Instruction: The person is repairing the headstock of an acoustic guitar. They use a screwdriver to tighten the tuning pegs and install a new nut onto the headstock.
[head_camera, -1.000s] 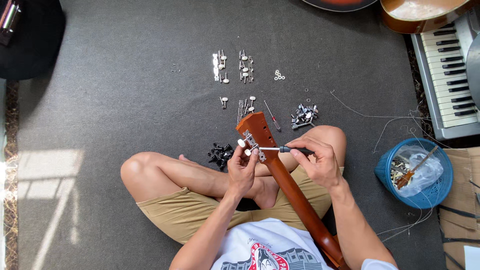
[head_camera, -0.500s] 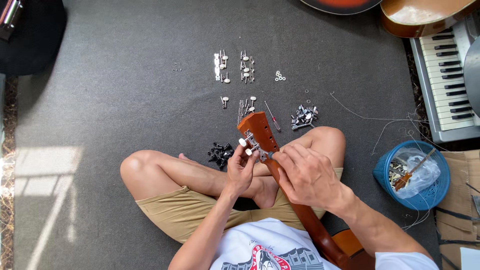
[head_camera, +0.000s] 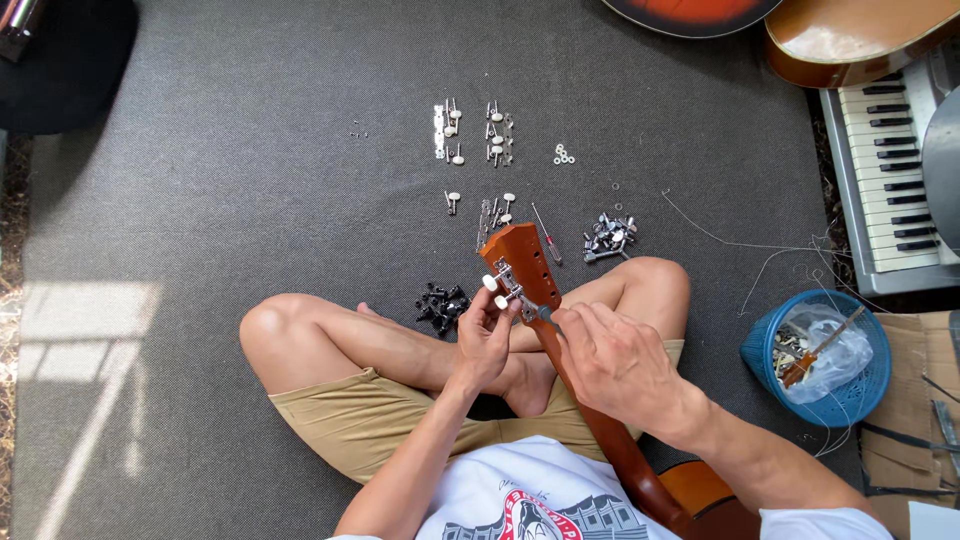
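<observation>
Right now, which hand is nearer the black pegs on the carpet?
Left. The left hand is at the headstock, just right of the black pegs. The right hand sits farther right, across the neck from them.

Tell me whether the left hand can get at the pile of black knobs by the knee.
Probably yes: the black knobs lie on bare carpet just beside the left hand, nothing between, though that hand is on the guitar head.
</observation>
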